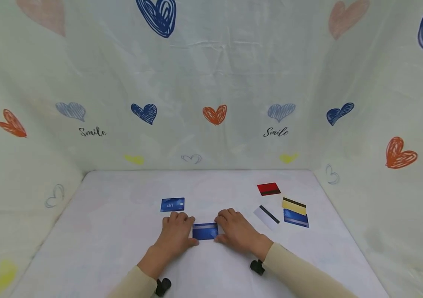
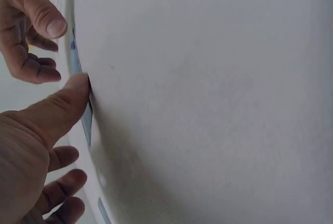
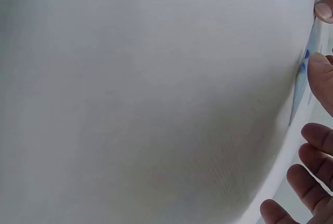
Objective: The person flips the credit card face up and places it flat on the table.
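A blue card point(image 1: 205, 231) with a pale stripe lies on the white table between the two hands. At its left end, my left hand point(image 1: 175, 232) holds it, thumb by the near corner and a finger by the far corner. The left wrist view shows the left thumb point(image 2: 75, 91) right at the card's edge. My right hand point(image 1: 238, 231) is at the right end, fingers loosely bent. In the left wrist view, the right thumb point(image 2: 54, 25) stands slightly off the card. Another blue card point(image 1: 172, 204) with printing and a chip lies just beyond the left hand.
On the right, a white card point(image 1: 266, 217) with a black stripe lies beyond the right hand. A yellow card point(image 1: 294, 205) overlaps a blue striped card point(image 1: 296, 218). Farther back lies a red card point(image 1: 269, 188). A heart-printed curtain point(image 1: 211, 82) encloses the table.
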Demonstrator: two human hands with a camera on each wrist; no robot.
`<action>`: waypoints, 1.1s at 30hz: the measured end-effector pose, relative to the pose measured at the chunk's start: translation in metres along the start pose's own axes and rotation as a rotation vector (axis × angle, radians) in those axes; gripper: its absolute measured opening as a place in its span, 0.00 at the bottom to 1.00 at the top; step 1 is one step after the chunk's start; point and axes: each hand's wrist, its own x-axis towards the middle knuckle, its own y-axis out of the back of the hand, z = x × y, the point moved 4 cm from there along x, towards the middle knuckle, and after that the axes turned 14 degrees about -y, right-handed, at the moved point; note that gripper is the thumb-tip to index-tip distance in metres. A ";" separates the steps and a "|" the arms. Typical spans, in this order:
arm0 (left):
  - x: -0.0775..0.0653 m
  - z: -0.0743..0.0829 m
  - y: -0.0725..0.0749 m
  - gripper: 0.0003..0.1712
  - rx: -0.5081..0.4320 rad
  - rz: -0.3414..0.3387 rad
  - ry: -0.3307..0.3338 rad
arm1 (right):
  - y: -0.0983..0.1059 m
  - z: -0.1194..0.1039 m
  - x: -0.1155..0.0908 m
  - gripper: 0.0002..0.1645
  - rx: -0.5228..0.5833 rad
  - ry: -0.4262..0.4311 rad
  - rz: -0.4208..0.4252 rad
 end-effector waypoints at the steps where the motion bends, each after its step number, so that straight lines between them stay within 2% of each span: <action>1: 0.001 -0.002 0.000 0.42 0.003 -0.007 -0.005 | -0.001 -0.001 0.003 0.34 0.000 -0.005 0.000; 9: 0.002 -0.004 -0.002 0.41 0.007 -0.065 -0.027 | -0.008 -0.004 0.009 0.33 -0.006 -0.041 -0.048; 20: 0.001 -0.001 -0.004 0.40 0.017 -0.086 -0.042 | -0.009 -0.003 0.009 0.32 0.006 -0.052 -0.087; 24: 0.001 -0.002 -0.004 0.40 0.009 -0.095 -0.037 | -0.008 -0.003 0.010 0.31 0.018 -0.060 -0.079; 33: 0.001 -0.001 0.002 0.37 -0.015 -0.055 -0.068 | -0.006 -0.007 0.010 0.30 -0.002 -0.035 -0.022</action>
